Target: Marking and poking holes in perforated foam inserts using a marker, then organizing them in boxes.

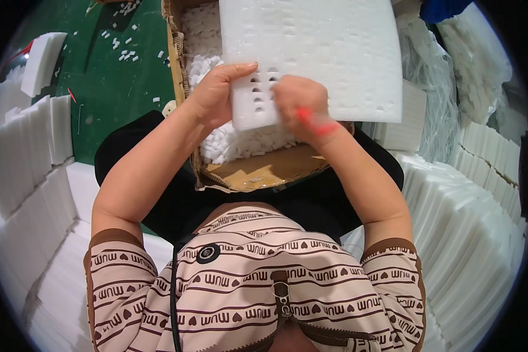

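Note:
A thick white foam sheet (pixel 328 53) lies tilted over an open cardboard box (pixel 264 170). Two rows of small holes (pixel 257 100) run through its near left part. My left hand (pixel 220 94) grips the sheet's left edge, thumb on the top face and the other fingers out of sight underneath. Over the sheet, just right of the holes, my right hand (pixel 302 105) is curled closed and smeared by motion. Something red (pixel 317 121) shows at its heel and wrist; whether it is a tool handle or a band I cannot tell. Small white foam pieces (pixel 240 144) fill the box beneath.
Stacked white foam sheets stand at left (pixel 23 152) and right (pixel 463 217). On the green surface (pixel 123 82) are scattered foam bits, a thin red stick-like thing (pixel 71 95) and a thin metal rod (pixel 80 119). Clear plastic wrap (pixel 428 88) hangs beyond the sheet's right side.

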`<action>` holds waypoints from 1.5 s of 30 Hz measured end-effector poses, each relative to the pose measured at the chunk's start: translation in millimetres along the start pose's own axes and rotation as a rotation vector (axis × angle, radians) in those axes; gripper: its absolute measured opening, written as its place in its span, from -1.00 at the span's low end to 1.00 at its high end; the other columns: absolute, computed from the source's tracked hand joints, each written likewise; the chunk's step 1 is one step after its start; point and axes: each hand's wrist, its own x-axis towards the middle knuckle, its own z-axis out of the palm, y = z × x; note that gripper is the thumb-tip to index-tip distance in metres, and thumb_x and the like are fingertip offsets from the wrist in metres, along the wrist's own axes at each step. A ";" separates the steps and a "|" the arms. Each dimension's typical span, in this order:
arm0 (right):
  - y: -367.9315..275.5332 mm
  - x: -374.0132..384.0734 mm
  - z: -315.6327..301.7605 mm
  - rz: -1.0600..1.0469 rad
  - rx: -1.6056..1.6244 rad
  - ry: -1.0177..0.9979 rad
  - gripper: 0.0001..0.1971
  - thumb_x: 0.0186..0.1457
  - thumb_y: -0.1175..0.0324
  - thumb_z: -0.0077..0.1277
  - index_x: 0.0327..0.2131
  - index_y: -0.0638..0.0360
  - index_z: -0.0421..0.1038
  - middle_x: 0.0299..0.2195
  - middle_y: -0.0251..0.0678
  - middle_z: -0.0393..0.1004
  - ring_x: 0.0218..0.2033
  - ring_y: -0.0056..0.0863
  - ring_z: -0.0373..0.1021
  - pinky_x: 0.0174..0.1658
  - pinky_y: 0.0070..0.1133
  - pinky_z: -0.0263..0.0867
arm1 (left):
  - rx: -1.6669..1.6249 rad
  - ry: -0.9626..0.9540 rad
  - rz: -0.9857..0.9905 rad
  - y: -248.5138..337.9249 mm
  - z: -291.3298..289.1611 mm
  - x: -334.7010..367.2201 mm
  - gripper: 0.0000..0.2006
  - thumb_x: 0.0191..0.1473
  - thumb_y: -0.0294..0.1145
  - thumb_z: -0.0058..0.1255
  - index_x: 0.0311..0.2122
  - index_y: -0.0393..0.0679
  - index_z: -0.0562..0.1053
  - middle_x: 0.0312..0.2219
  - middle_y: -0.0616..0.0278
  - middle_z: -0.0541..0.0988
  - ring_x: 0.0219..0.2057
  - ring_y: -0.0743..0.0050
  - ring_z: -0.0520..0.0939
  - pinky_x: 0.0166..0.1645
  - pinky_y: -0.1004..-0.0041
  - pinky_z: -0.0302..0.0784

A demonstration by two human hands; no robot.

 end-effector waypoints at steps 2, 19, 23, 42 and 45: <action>-1.4 -0.2 2.2 0.013 -0.026 -0.009 -0.71 0.09 0.36 -0.15 -0.69 0.13 0.22 -0.73 -0.43 0.20 -0.73 -0.53 0.08 -0.64 -0.62 0.04 | 0.013 0.000 0.024 -4.2 -3.1 1.0 -0.75 0.01 -0.36 -0.04 -0.24 -0.31 0.42 -0.38 0.03 0.53 -0.37 0.29 0.57 -0.22 0.42 0.46; -3.4 2.4 -25.6 0.282 0.395 0.014 -0.79 -0.03 0.55 -0.14 -0.70 0.13 0.24 -0.75 -0.39 0.19 -0.72 -0.61 0.02 -0.64 -0.66 -0.01 | 0.082 0.041 0.017 11.4 7.7 0.9 -0.70 -0.02 -0.37 -0.02 -0.20 -0.34 0.39 -0.36 -0.01 0.53 -0.37 0.23 0.57 -0.20 0.34 0.47; 28.8 7.7 -85.9 0.637 0.568 0.359 -0.63 0.24 0.27 -0.28 -0.61 0.18 0.31 -0.69 -0.38 0.23 -0.63 -0.66 0.09 -0.56 -0.70 0.03 | 0.064 0.077 0.009 13.3 -5.4 2.6 -0.64 -0.06 -0.34 0.02 -0.16 -0.35 0.37 -0.33 -0.05 0.51 -0.32 0.18 0.56 -0.19 0.32 0.47; 42.1 -17.7 -77.4 0.752 0.760 0.506 -0.44 0.26 0.07 -0.32 -0.76 0.15 0.26 -0.74 -0.46 0.17 -0.64 -0.68 0.04 -0.50 -0.73 -0.01 | 0.217 0.076 0.116 9.6 -18.4 -16.1 -0.50 -0.17 -0.38 0.05 -0.09 -0.43 0.32 -0.31 -0.14 0.51 -0.36 0.14 0.55 -0.25 0.33 0.49; 36.8 -26.4 -74.9 0.699 0.734 0.448 -0.44 0.27 0.08 -0.34 -0.78 0.12 0.22 -0.74 -0.47 0.16 -0.65 -0.70 -0.01 -0.52 -0.74 -0.06 | 0.216 0.087 0.118 8.4 -14.7 -13.0 -0.50 -0.17 -0.38 0.05 -0.09 -0.44 0.32 -0.32 -0.14 0.51 -0.37 0.14 0.55 -0.26 0.34 0.50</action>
